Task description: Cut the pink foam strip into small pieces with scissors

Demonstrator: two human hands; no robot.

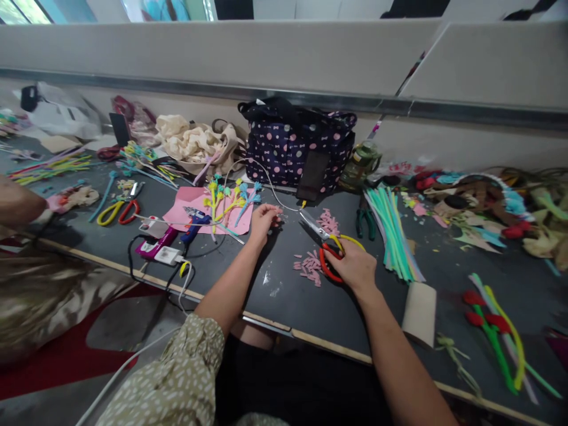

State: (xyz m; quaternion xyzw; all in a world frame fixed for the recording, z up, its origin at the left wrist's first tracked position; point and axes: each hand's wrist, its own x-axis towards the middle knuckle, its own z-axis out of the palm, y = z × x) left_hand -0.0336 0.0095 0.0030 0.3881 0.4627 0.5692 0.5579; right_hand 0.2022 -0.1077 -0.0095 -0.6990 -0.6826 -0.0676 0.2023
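Observation:
My right hand is closed around the red and yellow handles of a pair of scissors, whose blades point up and left over the dark table. Small pink cut pieces lie scattered just left of that hand, and more lie above the blades. My left hand rests on the table with its fingers curled in a pinch on something small I cannot make out. It sits beside a pink sheet bearing yellow and blue pipe-cleaner flowers.
A polka-dot bag stands behind my hands. A bundle of green pipe cleaners and green pliers lie right. A blue glue gun, a power strip and second scissors lie left. A cardboard tube sits near the front edge.

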